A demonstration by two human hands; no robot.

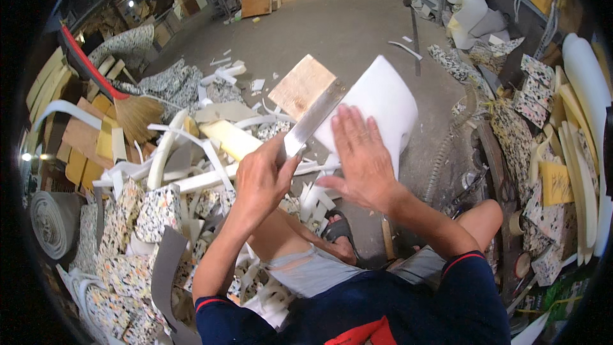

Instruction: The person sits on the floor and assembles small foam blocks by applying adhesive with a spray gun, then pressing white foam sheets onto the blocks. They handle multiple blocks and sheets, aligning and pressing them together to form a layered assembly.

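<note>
My left hand [260, 176] is closed round the near end of a long knife with a straight, shiny blade [316, 117]; its handle is hidden in my fist. The blade slants away to the upper right, along the left edge of a white foam piece [391, 99]. My right hand [363, 153] lies flat on that foam, fingers stretched out and close to the blade. Just left of the knife, a light wooden board [302, 85] shows, partly covered by the blade.
White foam strips [207, 153] and speckled foam blocks [159, 214] are heaped at my left. A red-handled broom [142, 115] leans there above a grey roll [55, 223]. Foam sheets [578, 179] stand at the right, near a coiled hose [447, 137]. Wooden panels [257, 0] lean at the back.
</note>
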